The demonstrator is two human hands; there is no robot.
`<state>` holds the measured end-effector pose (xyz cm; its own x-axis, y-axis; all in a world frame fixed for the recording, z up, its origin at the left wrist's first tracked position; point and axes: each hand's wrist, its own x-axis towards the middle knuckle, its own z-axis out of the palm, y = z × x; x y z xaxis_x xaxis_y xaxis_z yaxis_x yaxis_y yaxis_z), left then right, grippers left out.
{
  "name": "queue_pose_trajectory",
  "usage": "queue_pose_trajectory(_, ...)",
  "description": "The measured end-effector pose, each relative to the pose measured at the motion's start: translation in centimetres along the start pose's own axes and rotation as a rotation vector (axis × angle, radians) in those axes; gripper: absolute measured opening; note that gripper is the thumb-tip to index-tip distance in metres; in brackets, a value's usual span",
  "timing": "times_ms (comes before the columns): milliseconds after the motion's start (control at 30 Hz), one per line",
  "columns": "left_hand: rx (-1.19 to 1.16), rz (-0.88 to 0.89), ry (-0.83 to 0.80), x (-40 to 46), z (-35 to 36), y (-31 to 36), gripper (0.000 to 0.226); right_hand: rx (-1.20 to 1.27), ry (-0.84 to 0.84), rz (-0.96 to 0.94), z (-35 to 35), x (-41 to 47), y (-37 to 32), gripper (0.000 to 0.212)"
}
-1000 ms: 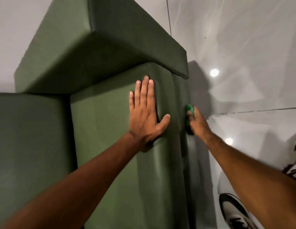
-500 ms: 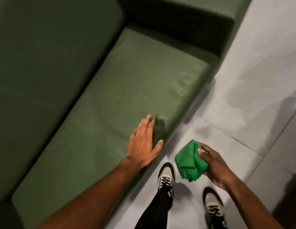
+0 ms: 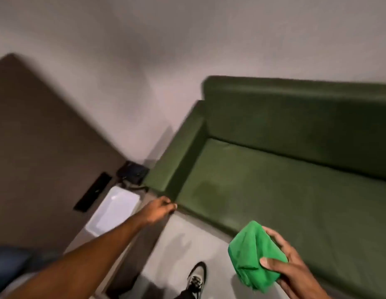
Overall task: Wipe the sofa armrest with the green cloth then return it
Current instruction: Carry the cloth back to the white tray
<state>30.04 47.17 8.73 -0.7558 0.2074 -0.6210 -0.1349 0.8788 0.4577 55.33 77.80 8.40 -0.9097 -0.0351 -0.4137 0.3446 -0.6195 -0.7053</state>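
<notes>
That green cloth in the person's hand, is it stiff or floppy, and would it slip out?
The green cloth is probably soft and floppy: it sits bunched and creased in the right hand. It looks light, held one-handed. Slipping seems unlikely, since the fingers wrap it.

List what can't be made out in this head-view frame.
- Left hand: motion-blurred, fingertips indistinct; contact with the sofa armrest unclear.
- Green cloth: its near side is hidden by the right hand.
- Dark object by the wall: blurred, unidentifiable.
- Sofa: right end cut off by the frame edge.
</notes>
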Motion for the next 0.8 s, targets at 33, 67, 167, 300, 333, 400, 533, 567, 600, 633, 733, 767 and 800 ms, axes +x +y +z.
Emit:
queue_pose_trajectory(33, -0.180, -0.067, 0.036, -0.7, -3.2, -2.1, 0.022, -0.053, -0.046, 0.029, 3.1, 2.2, -0.5, 0.080)
queue_pose_trajectory(67, -0.361, -0.161, 0.057, -1.1, -6.1, -4.2, 0.024, -0.105, -0.093, 0.056, 6.2, 4.5, -0.8, 0.079)
queue_pose_trajectory(167, -0.771, -0.363, 0.122, -0.7, -12.7, -12.5, 0.040, -0.226, -0.159, 0.109, 14.7, 12.1, 0.9, 0.072)
queue_pose_trajectory(300, -1.038, -0.431, 0.215, 2.7, -17.3, -24.3, 0.054, -0.266, -0.002, 0.175, 25.0, 24.0, 7.5, 0.034)
queue_pose_trajectory(333, -1.073, -0.452, 0.222, 3.9, -18.0, -27.0, 0.056, -0.274, 0.023, 0.198, 27.3, 27.1, 9.6, 0.029)
queue_pose_trajectory(400, -1.114, -0.509, 0.235, 6.4, -18.9, -32.4, 0.057, -0.298, 0.058, 0.242, 31.5, 33.2, 14.0, 0.025)
queue_pose_trajectory(533, -1.183, -0.614, 0.229, 11.0, -20.0, -41.0, 0.055, -0.415, 0.115, 0.288, 37.3, 44.3, 22.9, 0.021)
queue_pose_trajectory(567, -1.209, -0.637, 0.220, 12.3, -20.0, -42.9, 0.055, -0.448, 0.139, 0.306, 38.2, 46.9, 25.4, 0.022)
queue_pose_trajectory(600, -1.232, -0.654, 0.219, 13.3, -19.9, -44.3, 0.055, -0.485, 0.151, 0.317, 38.6, 49.1, 27.4, 0.022)
queue_pose_trajectory(633, -1.262, -0.665, 0.215, 14.7, -19.7, -46.1, 0.056, -0.532, 0.157, 0.336, 38.9, 51.6, 29.9, 0.019)
queue_pose_trajectory(733, -1.321, -0.659, 0.210, 18.7, -18.0, -50.6, 0.054, -0.705, 0.136, 0.352, 38.8, 59.2, 37.4, 0.022)
queue_pose_trajectory(767, -1.336, -0.647, 0.202, 19.6, -17.6, -51.5, 0.054, -0.794, 0.137, 0.338, 38.7, 61.2, 39.2, 0.027)
queue_pose_trajectory(800, -1.349, -0.645, 0.194, 20.7, -16.6, -52.8, 0.054, -0.888, 0.133, 0.302, 38.5, 63.3, 41.5, 0.031)
